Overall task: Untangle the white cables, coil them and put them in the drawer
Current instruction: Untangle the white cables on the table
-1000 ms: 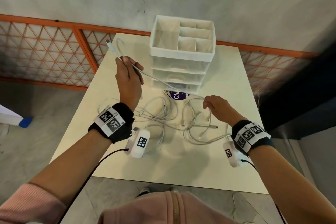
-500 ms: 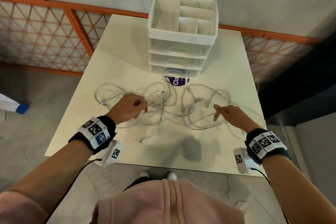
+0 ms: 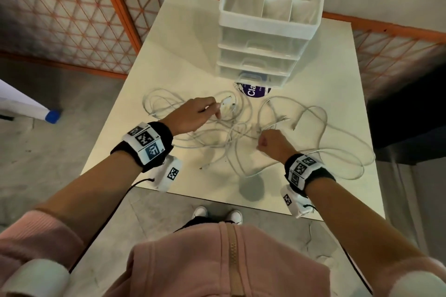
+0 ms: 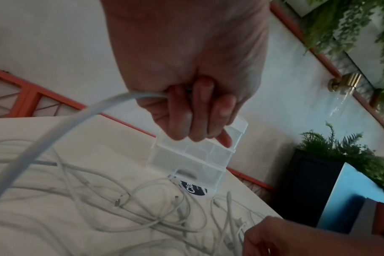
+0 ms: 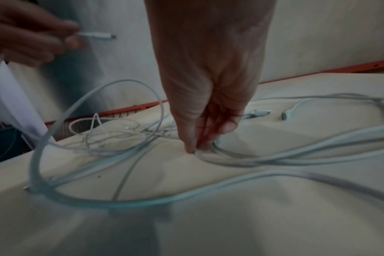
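Observation:
Several white cables (image 3: 236,132) lie tangled across the middle of the cream table (image 3: 183,38). My left hand (image 3: 216,109) hovers over the tangle's left side and grips one cable near its end; the plug (image 5: 96,35) sticks out past the fingers. In the left wrist view the fingers (image 4: 200,121) curl round that cable (image 4: 61,131). My right hand (image 3: 261,144) is down on the table and pinches a cable strand (image 5: 230,155) with its fingertips (image 5: 191,147). The white drawer unit (image 3: 265,31) stands at the back, its drawers closed.
A round purple label (image 3: 253,90) lies under the unit's front. Long cable loops (image 3: 347,152) reach toward the table's right edge. An orange lattice railing (image 3: 72,19) runs behind and to the left. My feet (image 3: 217,212) stand at the near edge.
My left hand came down from head height to the tangle and now holds a cable end just above it. My right hand moved left toward the middle and curled onto a strand.

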A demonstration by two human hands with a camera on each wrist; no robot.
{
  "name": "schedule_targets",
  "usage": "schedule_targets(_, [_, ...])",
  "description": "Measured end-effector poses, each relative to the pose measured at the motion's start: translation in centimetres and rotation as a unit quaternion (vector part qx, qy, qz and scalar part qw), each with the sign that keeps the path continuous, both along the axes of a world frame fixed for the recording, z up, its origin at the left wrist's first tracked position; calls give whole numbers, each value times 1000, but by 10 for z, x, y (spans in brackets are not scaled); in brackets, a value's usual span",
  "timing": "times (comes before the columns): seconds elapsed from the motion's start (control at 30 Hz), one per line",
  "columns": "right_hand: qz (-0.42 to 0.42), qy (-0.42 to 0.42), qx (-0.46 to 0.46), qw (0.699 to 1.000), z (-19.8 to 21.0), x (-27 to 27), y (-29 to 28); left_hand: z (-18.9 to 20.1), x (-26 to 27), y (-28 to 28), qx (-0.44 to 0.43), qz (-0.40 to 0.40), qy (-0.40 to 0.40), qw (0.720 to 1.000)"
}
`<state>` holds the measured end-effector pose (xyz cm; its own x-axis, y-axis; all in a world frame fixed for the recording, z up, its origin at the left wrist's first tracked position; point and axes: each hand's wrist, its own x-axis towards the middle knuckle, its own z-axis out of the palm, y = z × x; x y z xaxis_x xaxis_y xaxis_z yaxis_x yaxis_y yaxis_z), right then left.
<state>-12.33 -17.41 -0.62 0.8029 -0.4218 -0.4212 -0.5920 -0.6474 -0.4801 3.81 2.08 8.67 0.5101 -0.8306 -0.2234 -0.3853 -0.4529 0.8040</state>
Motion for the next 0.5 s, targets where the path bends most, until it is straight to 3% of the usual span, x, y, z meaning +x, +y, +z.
schedule_targets(0.1, [-31, -11, -2, 999, 7, 0, -1, -3, 0, 0, -16, -7, 46, 999])
schedule_targets(0.2, [-25, -135, -28, 990, 33, 3, -6, -6, 1, -2, -31, -1, 100, 995])
schedule_targets(0.33, [89, -236, -39, 967, 82, 12, 5, -4, -1, -20, -58, 45, 147, 986])
schedule_targets(0.5, [184, -243, -38, 952, 99, 25, 28, 9, -10, -47, -140, 98, 229, 958])
